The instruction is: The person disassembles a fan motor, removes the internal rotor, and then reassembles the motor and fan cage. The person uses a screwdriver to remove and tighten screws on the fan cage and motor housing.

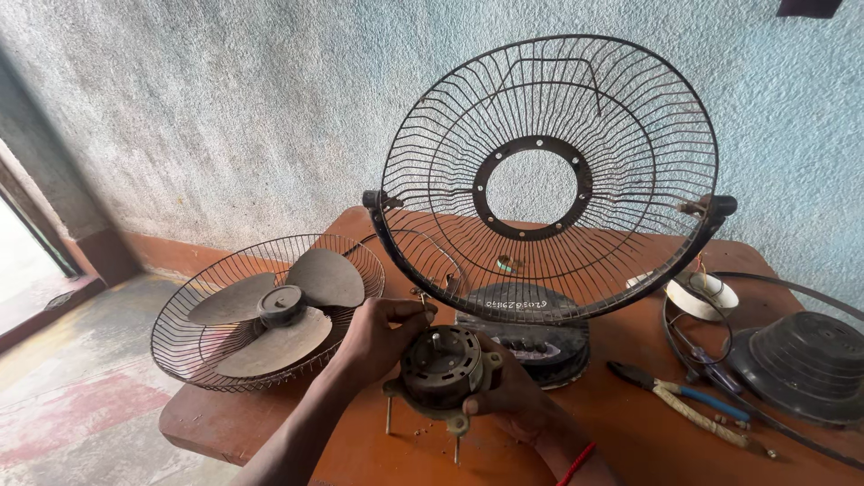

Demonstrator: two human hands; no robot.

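Rusty metal filled my grip: I held the fan motor (pixel 442 367) just above the orange table (pixel 630 432), left hand (pixel 378 337) clasping its upper side, right hand (pixel 507 393) cupping it below. The rear wire guard (pixel 549 175) stood upright behind it, and the grey blade (pixel 279 310) lay in the front guard (pixel 180 346) to the left.

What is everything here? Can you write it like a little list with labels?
Place: orange-brown table beside a pale blue wall
Left hand: grips the fan motor's left side
Right hand: holds the motor from the right and below
Fan motor: round, dark, shaft facing up, long bolts sticking down
Back guard: wire cage standing upright on the fan base
Front guard: lying flat, with the grey blade in it
Pliers: lying on the table at right
Motor cover: dark dome, far right
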